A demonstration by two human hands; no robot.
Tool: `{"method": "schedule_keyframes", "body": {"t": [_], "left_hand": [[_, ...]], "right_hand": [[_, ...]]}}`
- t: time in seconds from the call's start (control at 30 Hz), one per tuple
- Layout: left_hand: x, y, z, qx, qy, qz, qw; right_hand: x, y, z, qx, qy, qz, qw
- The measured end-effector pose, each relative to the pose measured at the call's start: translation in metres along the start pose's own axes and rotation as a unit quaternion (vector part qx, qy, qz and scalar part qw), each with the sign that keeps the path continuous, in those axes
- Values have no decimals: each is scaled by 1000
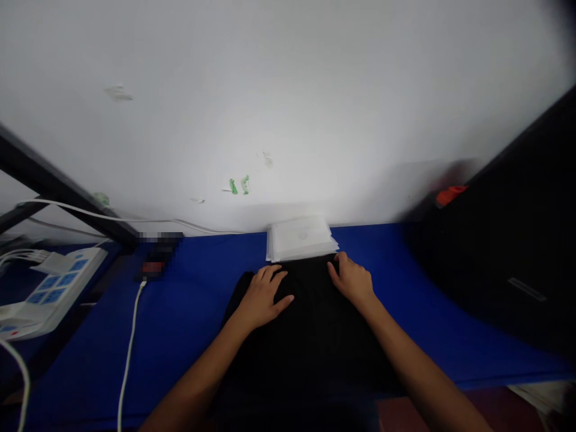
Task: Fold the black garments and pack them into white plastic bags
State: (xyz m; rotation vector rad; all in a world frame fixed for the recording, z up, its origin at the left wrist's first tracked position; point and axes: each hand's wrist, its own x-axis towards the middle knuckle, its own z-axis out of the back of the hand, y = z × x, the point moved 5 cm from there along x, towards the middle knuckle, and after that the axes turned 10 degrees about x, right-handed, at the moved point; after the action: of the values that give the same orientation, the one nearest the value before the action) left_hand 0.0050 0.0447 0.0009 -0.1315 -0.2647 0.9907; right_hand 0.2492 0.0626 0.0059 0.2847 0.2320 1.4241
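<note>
A black cloth (310,336) lies spread on the blue table surface (189,336) in the middle of the head view. My left hand (265,297) rests on its upper left part, fingers apart and palm down. At the cloth's upper right corner is my right hand (351,277), its thumb on the fabric and its fingers curled at the edge. Whether the right fingers pinch the cloth is too unclear to tell. Just beyond the far edge of the cloth sits a stack of white, thin packets (301,237), close to the wall.
At the left are a white power strip (58,288) with blue sockets, a black frame bar (67,186), and a dark, pixelated device (159,255) with a white cable (130,342). A large black object (508,258) stands at the right. Behind is a white wall (315,120).
</note>
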Motion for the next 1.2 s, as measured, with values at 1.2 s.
{"method": "schedule_keyframes", "body": {"t": [1.2], "left_hand": [[1, -2, 3, 4, 11, -4, 1000]], "right_hand": [[-15, 20, -3, 64, -7, 296, 953]]}}
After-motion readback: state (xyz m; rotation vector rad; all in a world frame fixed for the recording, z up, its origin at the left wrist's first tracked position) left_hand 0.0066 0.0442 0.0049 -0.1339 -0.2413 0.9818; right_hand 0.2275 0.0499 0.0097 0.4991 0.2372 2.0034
